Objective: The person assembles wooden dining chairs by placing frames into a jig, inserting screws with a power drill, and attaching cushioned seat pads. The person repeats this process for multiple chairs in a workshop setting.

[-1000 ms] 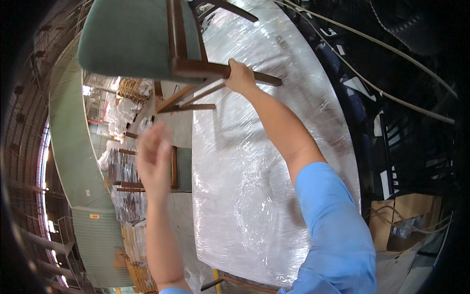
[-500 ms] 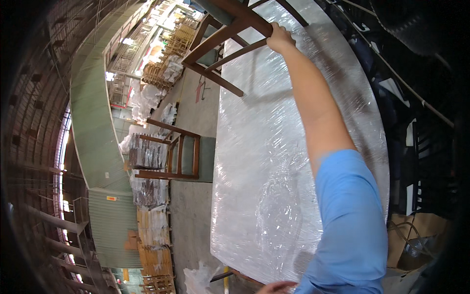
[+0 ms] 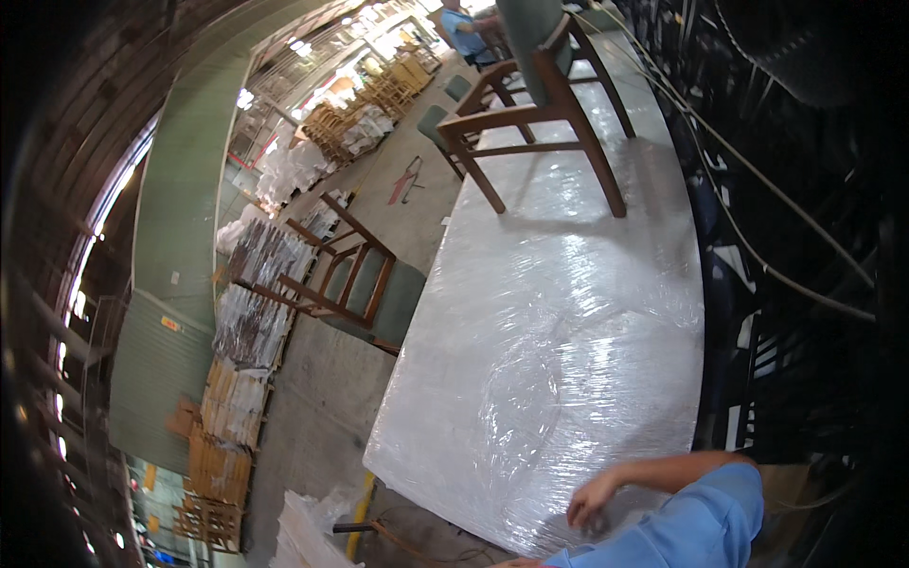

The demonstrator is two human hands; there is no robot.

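Observation:
My right hand hangs over the near end of a long table wrapped in clear plastic film, its fingers loosely bent and holding nothing. Only a sliver of my left hand shows at the lower edge; its fingers are hidden. At the far end of the table a dark wooden chair with a grey-green padded back stands on its legs, well away from both hands. Left of the table, a second wooden chair with a green seat is turned over.
Another person in blue is at the far end, near more green chairs. Pallets of stacked wooden parts line the left. Cables run along the right. White plastic wrap lies at the lower left.
My right hand has let go of the chair and drawn back to the near end of the table. The view has shifted, so the whole chair now stands farther off.

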